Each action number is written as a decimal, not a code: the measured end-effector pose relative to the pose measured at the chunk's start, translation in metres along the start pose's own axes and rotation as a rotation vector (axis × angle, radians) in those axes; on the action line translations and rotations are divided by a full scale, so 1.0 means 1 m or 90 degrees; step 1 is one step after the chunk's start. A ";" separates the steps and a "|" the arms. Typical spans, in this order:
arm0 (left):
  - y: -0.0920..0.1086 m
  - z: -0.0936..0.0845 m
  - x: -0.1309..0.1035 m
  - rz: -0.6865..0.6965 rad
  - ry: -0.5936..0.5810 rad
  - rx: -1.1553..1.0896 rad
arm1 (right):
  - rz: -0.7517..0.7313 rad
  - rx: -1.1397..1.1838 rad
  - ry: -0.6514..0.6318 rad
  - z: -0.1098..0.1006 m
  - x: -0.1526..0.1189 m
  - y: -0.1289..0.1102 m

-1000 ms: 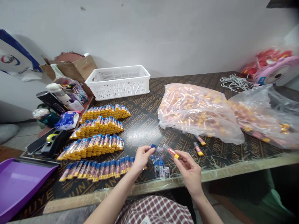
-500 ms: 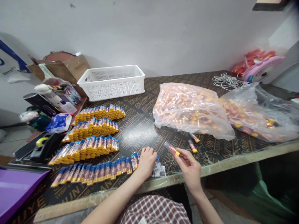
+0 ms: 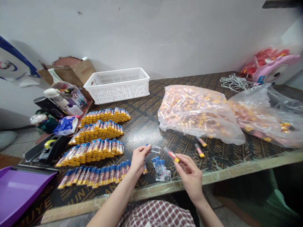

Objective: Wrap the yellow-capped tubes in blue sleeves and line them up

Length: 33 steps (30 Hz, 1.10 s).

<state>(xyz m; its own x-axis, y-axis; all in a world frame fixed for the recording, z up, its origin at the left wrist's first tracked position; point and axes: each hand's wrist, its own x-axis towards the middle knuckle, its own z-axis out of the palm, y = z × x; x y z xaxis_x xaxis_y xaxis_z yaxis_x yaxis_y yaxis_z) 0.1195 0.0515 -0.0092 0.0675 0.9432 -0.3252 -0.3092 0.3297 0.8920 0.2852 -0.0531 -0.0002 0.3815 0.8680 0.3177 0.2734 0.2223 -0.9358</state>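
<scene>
My left hand (image 3: 140, 157) pinches a small clear plastic sleeve with a blue end (image 3: 155, 148), held above the table. In the fingers of my right hand (image 3: 189, 168) is a clear tube with a yellow cap (image 3: 171, 154) and red-and-white contents; its clear end points toward the sleeve, with a small gap between them. Below and between the hands lies a little pile of flat blue-and-clear sleeves (image 3: 161, 170). A row of tubes in blue-topped sleeves (image 3: 101, 175) runs left from my left forearm, which hides part of it. Two loose yellow-capped tubes (image 3: 199, 150) lie beyond my right hand.
Stacked rows of sleeved tubes (image 3: 96, 149) fill the left side. A white basket (image 3: 118, 90) stands behind them. Plastic bags full of yellow-capped tubes (image 3: 196, 110) lie at right. A tape dispenser (image 3: 53, 149), purple dustpan-like tray (image 3: 21, 189), white cable (image 3: 236, 82) and pink fan (image 3: 272, 71) are around.
My left hand has risen from the sleeve pile and row, now holding a clear sleeve. My right hand keeps the tube, moved slightly lower. The view has shifted a little left.
</scene>
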 end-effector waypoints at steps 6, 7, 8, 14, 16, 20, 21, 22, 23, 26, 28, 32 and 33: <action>-0.003 -0.002 -0.004 -0.012 0.030 -0.023 | -0.058 -0.054 -0.016 0.007 -0.002 0.000; -0.004 -0.002 -0.004 -0.004 0.031 -0.014 | -0.063 -0.062 -0.022 0.008 -0.003 0.000; -0.005 -0.002 -0.004 0.012 0.033 0.001 | -0.067 -0.067 -0.031 0.008 -0.004 0.000; -0.001 0.002 -0.015 0.069 -0.060 0.078 | -0.051 -0.037 -0.164 0.016 -0.009 0.001; 0.002 0.005 -0.021 -0.012 -0.112 0.019 | -0.048 -0.036 -0.185 0.018 -0.009 0.002; 0.008 0.005 -0.032 -0.133 -0.157 -0.045 | -0.097 -0.091 -0.176 0.021 -0.005 0.004; 0.009 0.005 -0.034 -0.144 -0.174 -0.036 | -0.112 -0.104 -0.175 0.020 -0.004 0.004; 0.009 0.004 -0.036 -0.153 -0.196 -0.023 | -0.124 -0.106 -0.178 0.020 -0.002 0.004; 0.008 0.003 -0.038 -0.162 -0.219 -0.008 | -0.130 -0.095 -0.191 0.019 -0.001 0.004; 0.006 0.003 -0.043 -0.188 -0.271 0.014 | -0.121 -0.027 -0.274 0.017 0.001 0.004; 0.005 0.004 -0.045 -0.195 -0.278 0.018 | -0.112 -0.003 -0.326 0.016 0.000 0.005; 0.005 0.007 -0.049 -0.197 -0.262 0.023 | -0.105 0.023 -0.342 0.017 -0.002 0.006; 0.006 0.007 -0.050 -0.197 -0.258 0.022 | -0.102 0.029 -0.335 0.017 -0.003 0.007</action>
<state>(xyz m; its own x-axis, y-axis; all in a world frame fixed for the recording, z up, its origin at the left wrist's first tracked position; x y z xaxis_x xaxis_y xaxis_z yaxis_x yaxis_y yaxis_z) 0.1212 0.0065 0.0143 0.5151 0.7390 -0.4342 -0.1854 0.5907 0.7853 0.2707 -0.0468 -0.0102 -0.1585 0.9236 0.3491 0.2488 0.3795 -0.8911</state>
